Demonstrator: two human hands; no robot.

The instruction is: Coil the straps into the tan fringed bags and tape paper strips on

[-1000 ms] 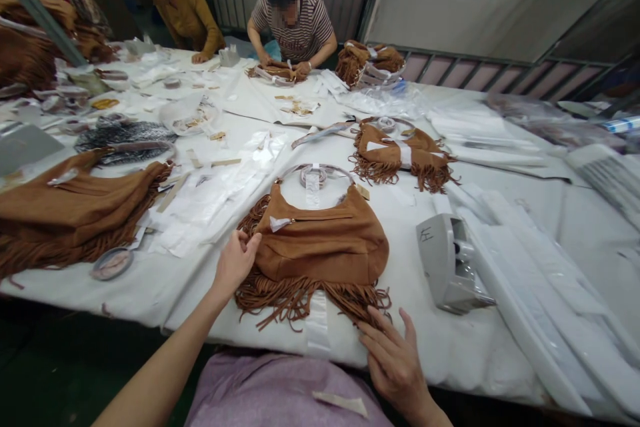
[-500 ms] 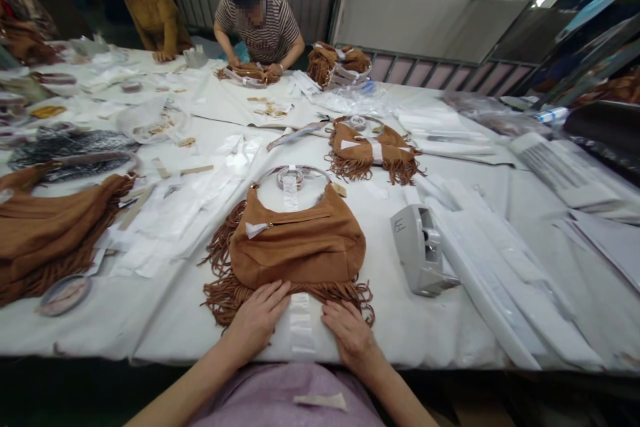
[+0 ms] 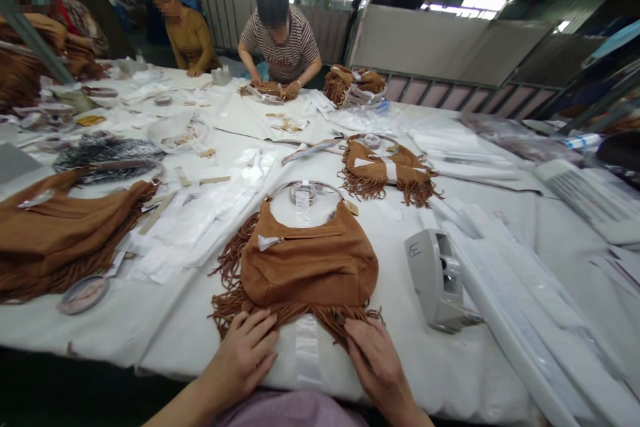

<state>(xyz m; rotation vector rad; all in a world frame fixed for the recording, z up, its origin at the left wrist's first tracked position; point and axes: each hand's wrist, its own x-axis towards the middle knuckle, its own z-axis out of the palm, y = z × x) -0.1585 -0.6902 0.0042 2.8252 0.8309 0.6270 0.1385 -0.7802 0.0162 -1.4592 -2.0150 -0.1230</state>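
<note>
A brown suede shoulder bag (image 3: 310, 273) lies flat on the table in front of me, its zip pull wrapped in white. Long fringe (image 3: 290, 312) spreads from its lower edge and left side. My left hand (image 3: 247, 350) rests on the fringe at the lower left, fingers stretched out and a little apart. On the lower right fringe lies my right hand (image 3: 374, 355), fingers extended and slightly bent. Between the hands a whitish translucent tape strip (image 3: 307, 350) runs out from under the bag. Its wrapped handle (image 3: 325, 188) arches above, with a coiled strap inside the arch.
A grey tape dispenser (image 3: 436, 280) stands right of the bag, beside long white foam strips (image 3: 520, 293). Another fringed bag (image 3: 390, 170) lies beyond; a larger one (image 3: 65, 227) is at left, near a tape roll (image 3: 85, 295). Co-workers (image 3: 280, 40) stand across the table.
My hands have moved farther apart along the fringe, the right hand shifting right onto it and the left sliding lower. The whole view has shifted, showing more of the left side.
</note>
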